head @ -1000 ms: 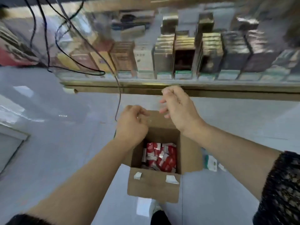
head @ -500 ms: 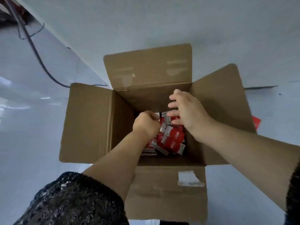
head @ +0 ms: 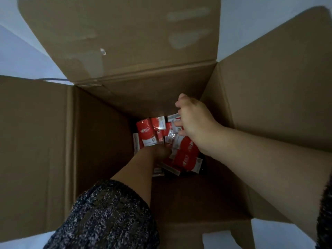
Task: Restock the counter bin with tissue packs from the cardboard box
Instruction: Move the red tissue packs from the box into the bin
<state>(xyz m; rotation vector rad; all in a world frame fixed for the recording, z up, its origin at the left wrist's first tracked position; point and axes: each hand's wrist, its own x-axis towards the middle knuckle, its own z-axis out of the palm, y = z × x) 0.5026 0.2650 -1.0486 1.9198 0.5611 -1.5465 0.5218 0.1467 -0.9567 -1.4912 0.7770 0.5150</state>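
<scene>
I look straight down into the open cardboard box (head: 100, 141), its four flaps folded out. Several red and white tissue packs (head: 146, 133) lie loose at the bottom. My left hand (head: 158, 151) is deep in the box, in shadow, pushed in among the packs with its fingers hidden. My right hand (head: 194, 121) reaches in from the right, and its fingers curl down round a white-ended tissue pack (head: 173, 118) at the far side of the pile. The counter bin is out of view.
Pale floor (head: 21, 56) shows past the box's flaps at the left and lower right. The box walls close in on both forearms. Dark speckled sleeves (head: 107, 216) cover my arms above the elbow.
My head has dropped from the glass display counter to right over the box. Both hands went from the box's rim down to the packs at the bottom.
</scene>
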